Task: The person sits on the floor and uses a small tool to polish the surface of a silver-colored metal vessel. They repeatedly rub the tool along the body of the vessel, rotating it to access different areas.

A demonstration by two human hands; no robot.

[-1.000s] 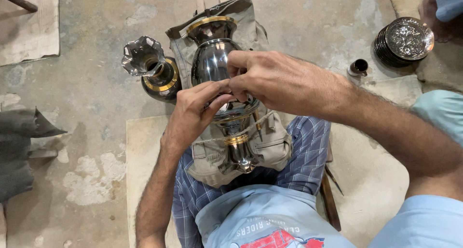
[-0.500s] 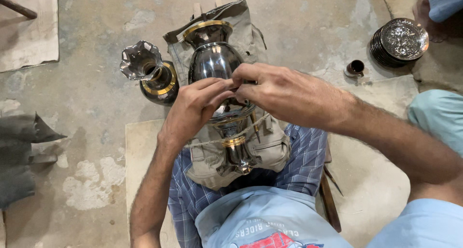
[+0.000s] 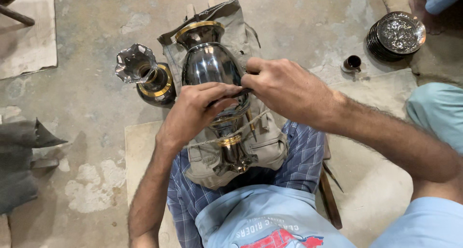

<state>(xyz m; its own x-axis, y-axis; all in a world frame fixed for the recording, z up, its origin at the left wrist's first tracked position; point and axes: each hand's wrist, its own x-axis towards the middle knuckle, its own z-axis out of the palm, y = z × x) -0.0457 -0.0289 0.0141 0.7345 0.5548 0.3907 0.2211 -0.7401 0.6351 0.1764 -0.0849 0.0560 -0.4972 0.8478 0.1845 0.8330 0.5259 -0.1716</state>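
Note:
A shiny dark metal vase [image 3: 208, 64] with gold bands lies on its side on a khaki cloth [image 3: 231, 21] over my lap, mouth pointing away from me. My left hand [image 3: 195, 110] rests on the vase's lower body, fingers curled across it. My right hand [image 3: 284, 91] is closed on a thin dark tool whose tip presses on the vase next to my left fingertips. A cord crosses the vase's narrow stem [image 3: 230, 144].
A second vase [image 3: 147, 76] with a scalloped silver rim stands on the concrete floor left of the cloth. A stack of engraved round metal plates [image 3: 396, 34] and a small dark cup [image 3: 352, 63] sit at the upper right. Grey cloth [image 3: 19, 161] lies at far left.
Both hands have shifted slightly down the vase toward me, baring more of its polished belly. The vase has stayed in place.

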